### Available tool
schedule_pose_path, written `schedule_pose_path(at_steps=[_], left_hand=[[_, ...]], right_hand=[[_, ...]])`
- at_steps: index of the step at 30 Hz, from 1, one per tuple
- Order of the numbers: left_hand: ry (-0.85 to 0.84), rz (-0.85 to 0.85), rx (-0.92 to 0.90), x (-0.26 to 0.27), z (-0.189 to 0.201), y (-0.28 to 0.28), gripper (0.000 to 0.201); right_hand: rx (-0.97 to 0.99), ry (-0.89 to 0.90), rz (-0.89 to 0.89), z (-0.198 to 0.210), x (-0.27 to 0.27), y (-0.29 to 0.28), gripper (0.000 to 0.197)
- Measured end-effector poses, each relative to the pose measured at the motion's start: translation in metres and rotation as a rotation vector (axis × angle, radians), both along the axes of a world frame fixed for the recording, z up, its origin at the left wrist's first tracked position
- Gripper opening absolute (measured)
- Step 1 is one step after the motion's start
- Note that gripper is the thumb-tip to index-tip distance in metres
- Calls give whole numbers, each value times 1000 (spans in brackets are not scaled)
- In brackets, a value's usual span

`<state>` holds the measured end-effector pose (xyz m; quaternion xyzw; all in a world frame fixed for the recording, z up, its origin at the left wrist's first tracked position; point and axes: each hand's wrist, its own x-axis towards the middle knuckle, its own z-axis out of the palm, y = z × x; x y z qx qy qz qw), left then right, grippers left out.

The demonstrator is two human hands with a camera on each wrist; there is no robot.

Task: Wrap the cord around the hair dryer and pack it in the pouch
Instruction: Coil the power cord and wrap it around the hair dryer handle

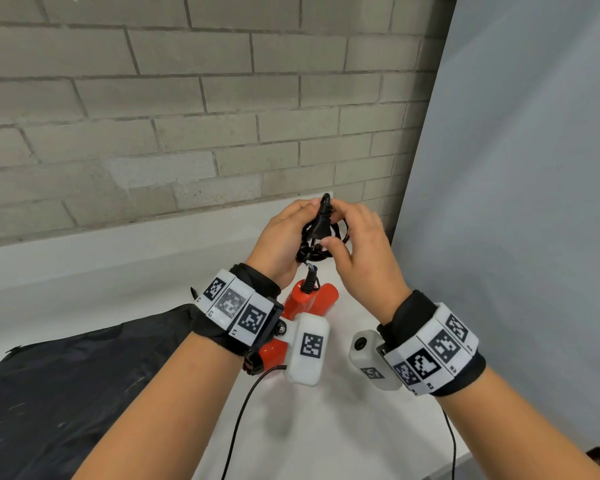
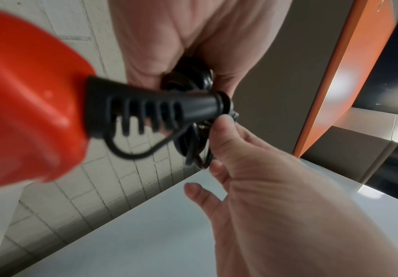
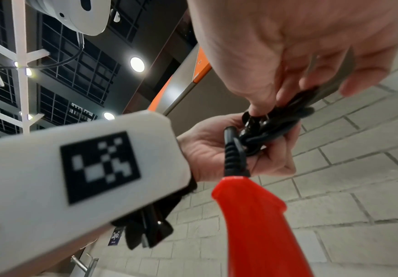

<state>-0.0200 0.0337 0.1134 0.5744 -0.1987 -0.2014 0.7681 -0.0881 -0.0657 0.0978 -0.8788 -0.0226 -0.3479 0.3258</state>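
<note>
The black cord is gathered into a small coil held up between both hands over the white table. My left hand grips the coil in its curled fingers. My right hand pinches the plug at the top of the coil, its metal prongs showing between the fingers. The red hair dryer hangs just below by its black strain relief, partly hidden behind my left wrist. I cannot tell whether it touches the table. The black pouch lies flat at the lower left.
A grey brick wall stands close behind the table. A pale grey backdrop closes off the right side. Thin black cables trail from the wrist cameras across the near part of the table.
</note>
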Motion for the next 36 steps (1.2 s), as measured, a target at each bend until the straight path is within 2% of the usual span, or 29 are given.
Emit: schedule_pose_path(at_steps=[3, 7, 10, 13, 20, 24, 27, 31, 36], left_hand=[[-6, -7, 21, 0, -1, 1, 25], [-40, 14, 53, -1, -3, 0, 28], [-22, -25, 63, -2, -3, 1, 23], [-77, -31, 83, 0, -6, 3, 26], [-153, -30, 50, 7, -4, 5, 32], [-243, -58, 87, 6, -3, 6, 39], [-256, -20, 133, 5, 0, 5, 40], [-242, 31, 122, -1, 1, 0, 18], [-273, 134, 144, -1, 0, -5, 21]], right_hand=[[-13, 10, -20, -3, 1, 0, 45], [91, 40, 99, -5, 4, 2, 47], [143, 34, 82, -8, 8, 0, 50], [155, 20, 67, -9, 9, -3, 49], [373, 39, 199, -2, 9, -7, 33], [385, -33, 160, -1, 13, -11, 14], [339, -10, 147, 0, 16, -13, 27], [338, 23, 131, 0, 16, -15, 31], [384, 41, 135, 0, 13, -13, 31]])
